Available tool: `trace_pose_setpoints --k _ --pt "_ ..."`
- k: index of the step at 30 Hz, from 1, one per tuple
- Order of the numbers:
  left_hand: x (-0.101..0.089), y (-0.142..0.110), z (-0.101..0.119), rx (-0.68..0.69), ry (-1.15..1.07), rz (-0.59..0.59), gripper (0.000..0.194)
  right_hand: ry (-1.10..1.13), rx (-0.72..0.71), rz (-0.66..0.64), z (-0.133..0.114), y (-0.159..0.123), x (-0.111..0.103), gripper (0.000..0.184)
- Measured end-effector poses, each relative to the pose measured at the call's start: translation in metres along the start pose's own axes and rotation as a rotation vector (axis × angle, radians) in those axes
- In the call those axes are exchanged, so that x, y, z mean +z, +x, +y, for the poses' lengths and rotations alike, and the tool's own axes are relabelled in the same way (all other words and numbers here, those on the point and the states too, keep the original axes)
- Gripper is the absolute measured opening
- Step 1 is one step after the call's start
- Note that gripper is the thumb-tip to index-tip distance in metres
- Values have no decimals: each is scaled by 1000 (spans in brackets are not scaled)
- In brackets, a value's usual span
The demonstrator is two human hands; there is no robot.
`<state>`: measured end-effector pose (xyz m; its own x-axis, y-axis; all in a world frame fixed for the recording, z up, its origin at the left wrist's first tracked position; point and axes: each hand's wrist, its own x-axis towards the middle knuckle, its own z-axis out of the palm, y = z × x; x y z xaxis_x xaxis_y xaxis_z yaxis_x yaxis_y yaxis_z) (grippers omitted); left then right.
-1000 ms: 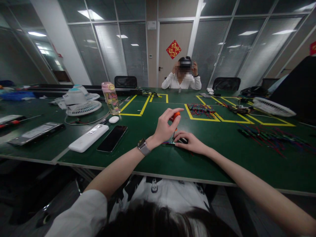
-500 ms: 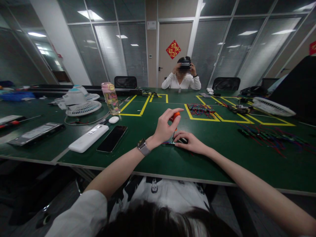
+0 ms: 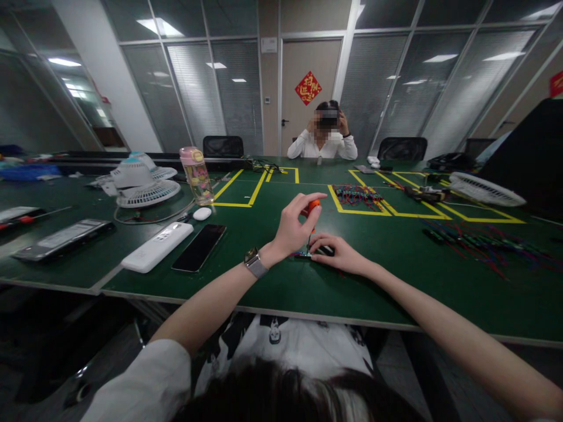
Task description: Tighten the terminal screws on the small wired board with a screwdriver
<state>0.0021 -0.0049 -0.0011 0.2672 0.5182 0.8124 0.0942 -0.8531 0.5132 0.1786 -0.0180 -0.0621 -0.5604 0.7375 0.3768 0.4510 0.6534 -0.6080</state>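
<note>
My left hand is closed around the orange handle of a screwdriver, which stands upright with its shaft pointing down. Beneath its tip lies a small green circuit board on the table, with thin wires at its left end. My right hand is curled low over the board's right end, its fingertips pressed on it and steadying it near the shaft. Part of the board is covered by my right fingers, and the exact contact of the tip is too small to make out.
On the left are a phone, a white power bank, a white earbud case, a pink-lidded bottle and white fans. Wired boards lie in heaps within yellow tape and at right. A person sits opposite.
Almost nothing differs. Both my hands, the screwdriver and the board keep their places; the view shifts very slightly.
</note>
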Motion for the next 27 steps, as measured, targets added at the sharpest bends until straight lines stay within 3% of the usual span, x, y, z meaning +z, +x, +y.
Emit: trace_pose_setpoints --k 27 --pt "0 0 1 -2 -18 -6 24 5 6 7 -1 0 0 14"
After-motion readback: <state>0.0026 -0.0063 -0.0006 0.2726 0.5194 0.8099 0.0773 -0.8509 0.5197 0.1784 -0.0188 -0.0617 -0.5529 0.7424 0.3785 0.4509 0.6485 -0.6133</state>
